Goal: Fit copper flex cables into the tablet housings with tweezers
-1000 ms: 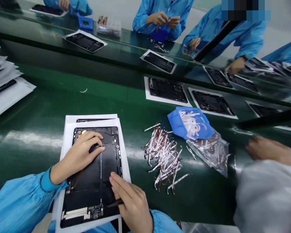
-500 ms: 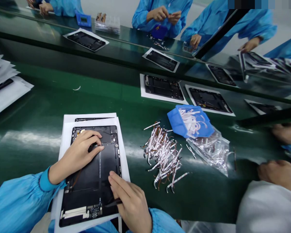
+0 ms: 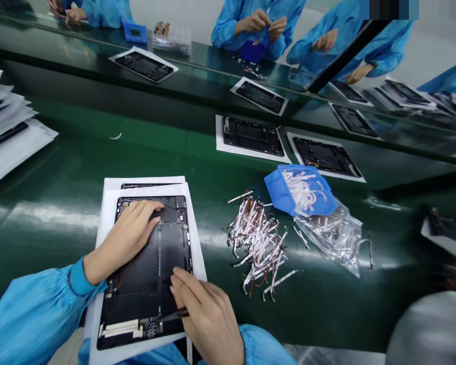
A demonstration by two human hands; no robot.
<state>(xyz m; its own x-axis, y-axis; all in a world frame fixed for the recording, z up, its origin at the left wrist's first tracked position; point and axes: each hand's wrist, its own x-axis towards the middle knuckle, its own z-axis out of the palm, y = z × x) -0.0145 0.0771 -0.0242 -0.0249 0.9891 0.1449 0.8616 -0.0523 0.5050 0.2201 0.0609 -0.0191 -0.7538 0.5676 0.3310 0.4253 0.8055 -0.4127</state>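
Observation:
An opened tablet housing point(image 3: 167, 253) lies on white paper, its dark inside facing up. My left hand point(image 3: 131, 235) lies over its upper left part, with fingers stretched out and thumb apart. The left fingertips touch the area near the top; what is under the palm is hidden. A thin brown flex cable point(image 3: 124, 276) shows beneath my left wrist. My right hand point(image 3: 209, 314) is closed on dark, pointed tweezers point(image 3: 178, 315) at the lower right edge. Their tip is at the small circuit board point(image 3: 151, 328) beside white strips point(image 3: 119, 328).
A heap of flex cables with white strips point(image 3: 256, 238) lies to the right. Behind it are a blue bin point(image 3: 279, 190) of strips and a clear plastic bag point(image 3: 342, 243). More tablet housings point(image 3: 251, 137) lie farther back. Stacked papers point(image 3: 19, 137) stand left. Co-workers' hands point(image 3: 258, 23) are across.
My left fingers have flattened and shifted slightly on the housing. The tweezers stay near the circuit board. At right, a co-worker's hands have drawn back, and a paper-backed dark housing shows there.

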